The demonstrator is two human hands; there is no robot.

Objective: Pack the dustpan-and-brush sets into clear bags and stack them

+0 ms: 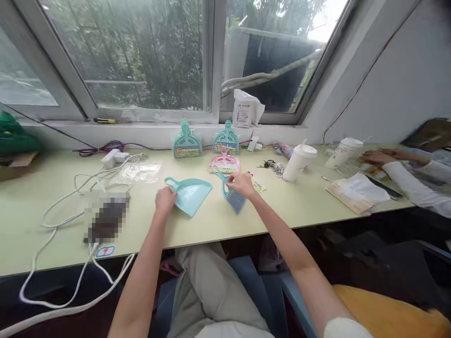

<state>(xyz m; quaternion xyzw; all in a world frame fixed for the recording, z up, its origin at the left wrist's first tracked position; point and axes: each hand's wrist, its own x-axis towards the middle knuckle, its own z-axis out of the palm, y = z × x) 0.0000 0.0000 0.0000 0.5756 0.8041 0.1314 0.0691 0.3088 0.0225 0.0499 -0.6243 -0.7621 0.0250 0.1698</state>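
1. The left hand (165, 199) pinches the handle of a turquoise plastic dustpan (193, 192) between its fingers; the right hand (242, 184) has its fingers closed on a small turquoise hand brush with grey-blue bristles (235, 201).
2. Both pieces are in the middle of the pale green desk (303, 202), between its front and far edges, dustpan left of brush and apart from it. Whether either is slightly lifted, one cannot tell.
3. The handling in hand looks like positioning the two separate pieces; moving either calls, in judgement, for a steady grip and room between them.
4. The dustpan looks smooth and glossy, its wide mouth angled toward the right and the front edge. The brush slants, its handle toward the far edge.
5. Behind the brush lies a pink dustpan-and-brush set in clear wrapping (224, 163).
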